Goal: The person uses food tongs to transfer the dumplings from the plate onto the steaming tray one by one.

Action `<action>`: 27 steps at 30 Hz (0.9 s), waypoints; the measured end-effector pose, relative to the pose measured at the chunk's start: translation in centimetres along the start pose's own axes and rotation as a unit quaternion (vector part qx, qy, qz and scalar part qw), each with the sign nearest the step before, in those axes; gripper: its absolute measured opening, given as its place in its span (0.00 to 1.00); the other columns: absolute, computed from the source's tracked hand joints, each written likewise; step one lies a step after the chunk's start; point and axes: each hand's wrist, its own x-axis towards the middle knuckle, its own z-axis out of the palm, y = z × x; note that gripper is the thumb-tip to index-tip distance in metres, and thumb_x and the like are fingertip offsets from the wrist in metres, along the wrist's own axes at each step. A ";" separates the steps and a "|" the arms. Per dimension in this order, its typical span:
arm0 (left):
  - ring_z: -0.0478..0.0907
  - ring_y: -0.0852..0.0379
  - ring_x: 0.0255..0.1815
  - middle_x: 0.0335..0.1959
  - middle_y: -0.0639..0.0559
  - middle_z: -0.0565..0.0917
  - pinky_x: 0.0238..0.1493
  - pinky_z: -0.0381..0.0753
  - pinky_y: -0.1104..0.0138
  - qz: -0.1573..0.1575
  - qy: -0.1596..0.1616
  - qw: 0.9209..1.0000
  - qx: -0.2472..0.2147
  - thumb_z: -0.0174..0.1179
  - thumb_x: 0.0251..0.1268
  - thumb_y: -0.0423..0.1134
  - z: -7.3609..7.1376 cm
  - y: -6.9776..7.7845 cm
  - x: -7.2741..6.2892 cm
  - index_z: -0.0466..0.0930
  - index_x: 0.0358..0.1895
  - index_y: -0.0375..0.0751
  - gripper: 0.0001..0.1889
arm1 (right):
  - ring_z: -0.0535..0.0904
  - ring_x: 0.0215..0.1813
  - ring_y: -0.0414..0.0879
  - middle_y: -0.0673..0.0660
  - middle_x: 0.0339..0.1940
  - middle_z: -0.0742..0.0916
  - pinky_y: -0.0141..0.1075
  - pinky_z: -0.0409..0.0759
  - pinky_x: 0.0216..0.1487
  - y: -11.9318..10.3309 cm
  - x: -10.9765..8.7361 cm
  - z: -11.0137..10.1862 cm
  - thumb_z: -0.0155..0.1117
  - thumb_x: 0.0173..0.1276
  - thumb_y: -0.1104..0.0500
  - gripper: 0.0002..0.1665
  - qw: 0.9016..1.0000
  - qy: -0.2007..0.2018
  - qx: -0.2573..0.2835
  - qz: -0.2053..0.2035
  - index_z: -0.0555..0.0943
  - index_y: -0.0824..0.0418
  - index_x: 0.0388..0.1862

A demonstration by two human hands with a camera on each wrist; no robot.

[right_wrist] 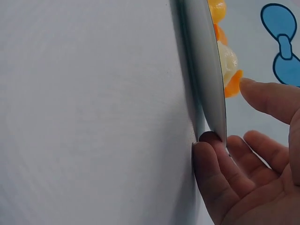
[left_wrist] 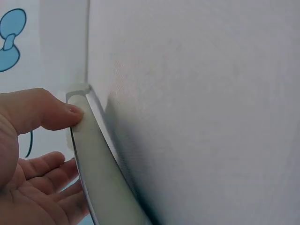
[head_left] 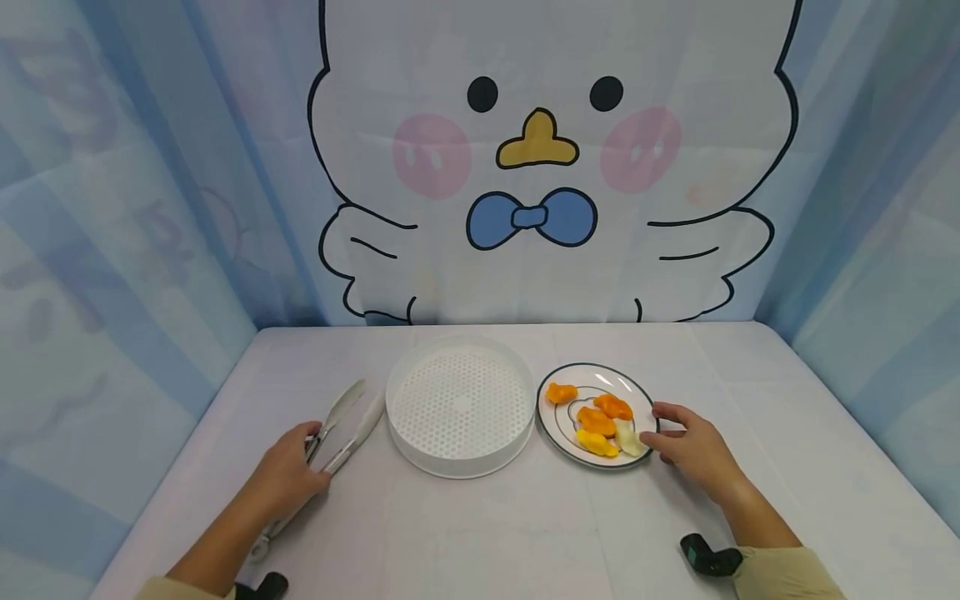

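Note:
My left hand point(head_left: 283, 473) holds a pair of tongs point(head_left: 358, 443) with pale tips, which lie spread on the table. In the left wrist view the thumb presses on one tong arm point(left_wrist: 101, 164), and the other fingers sit behind it. At the right, my right hand point(head_left: 693, 450) is at the edge of a white plate point(head_left: 553, 421) with a dark rim. In the right wrist view its fingertips point(right_wrist: 205, 152) are by the plate's underside, while the thumb stays apart above. Several dumpling-like pieces lie on the plate: orange point(head_left: 596, 421), yellow point(head_left: 597, 443) and pale point(head_left: 628, 438).
Between tongs and plate stands a round white steamer tray point(head_left: 461, 400) with a perforated surface, close beside both. A white cloth covers the table point(head_left: 480, 542). Behind it hangs a curtain point(head_left: 540, 275) with a cartoon bird; blue curtains point(head_left: 112, 250) flank the sides.

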 end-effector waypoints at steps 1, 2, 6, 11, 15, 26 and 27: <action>0.68 0.27 0.63 0.63 0.22 0.69 0.59 0.69 0.38 -0.004 -0.002 1.000 0.001 0.69 0.55 0.32 0.0 0.0 0.1 0.58 0.70 0.21 0.41 | 0.79 0.56 0.61 0.72 0.73 0.67 0.46 0.82 0.52 0.0 0.0 0.0 0.67 0.70 0.48 0.44 1.000 0.003 0.001 0.002 0.61 0.69 0.75; 0.67 0.27 0.63 0.64 0.22 0.68 0.59 0.69 0.38 -0.008 -0.005 1.000 0.003 0.70 0.56 0.34 -0.1 0.0 0.1 0.57 0.70 0.21 0.42 | 0.79 0.56 0.61 0.72 0.73 0.67 0.46 0.81 0.53 0.1 -0.1 0.0 0.67 0.71 0.49 0.44 1.000 0.007 0.002 0.004 0.61 0.69 0.75; 0.68 0.26 0.62 0.63 0.21 0.68 0.58 0.71 0.38 -0.028 -0.013 0.999 0.008 0.74 0.54 0.43 -0.1 0.0 0.5 0.58 0.69 0.19 0.47 | 0.80 0.55 0.61 0.72 0.72 0.68 0.48 0.81 0.54 0.2 -0.1 0.1 0.66 0.71 0.51 0.42 1.000 0.013 0.003 0.008 0.62 0.69 0.75; 0.72 0.27 0.58 0.59 0.20 0.71 0.52 0.75 0.39 -0.051 -0.013 0.998 0.017 0.74 0.54 0.49 -0.1 -0.3 0.8 0.60 0.67 0.16 0.48 | 0.79 0.55 0.63 0.75 0.63 0.76 0.51 0.80 0.54 0.3 0.0 0.1 0.68 0.69 0.54 0.40 1.000 0.024 -0.011 0.017 0.64 0.68 0.73; 0.74 0.29 0.54 0.56 0.20 0.73 0.50 0.78 0.41 -0.063 -0.015 0.998 0.027 0.73 0.55 0.50 -0.1 -0.4 0.9 0.62 0.65 0.15 0.47 | 0.78 0.57 0.64 0.75 0.60 0.79 0.52 0.79 0.55 0.4 0.1 0.0 0.68 0.69 0.55 0.39 0.999 0.023 -0.019 0.022 0.65 0.69 0.73; 0.72 0.32 0.55 0.60 0.22 0.71 0.53 0.74 0.39 -0.056 0.012 0.998 -0.028 0.66 0.63 0.49 -1.7 0.7 1.0 0.60 0.68 0.17 0.43 | 0.78 0.56 0.61 0.75 0.67 0.72 0.54 0.75 0.60 0.5 0.3 -0.1 0.65 0.71 0.55 0.39 1.000 -0.004 -0.005 0.023 0.64 0.73 0.73; 0.72 0.32 0.55 0.61 0.22 0.70 0.54 0.73 0.39 -0.055 0.016 0.998 -0.033 0.66 0.63 0.48 -1.9 0.8 0.9 0.59 0.68 0.17 0.42 | 0.78 0.57 0.62 0.75 0.68 0.71 0.54 0.75 0.60 0.6 0.3 -0.1 0.64 0.71 0.55 0.39 1.000 -0.006 -0.005 0.023 0.63 0.73 0.73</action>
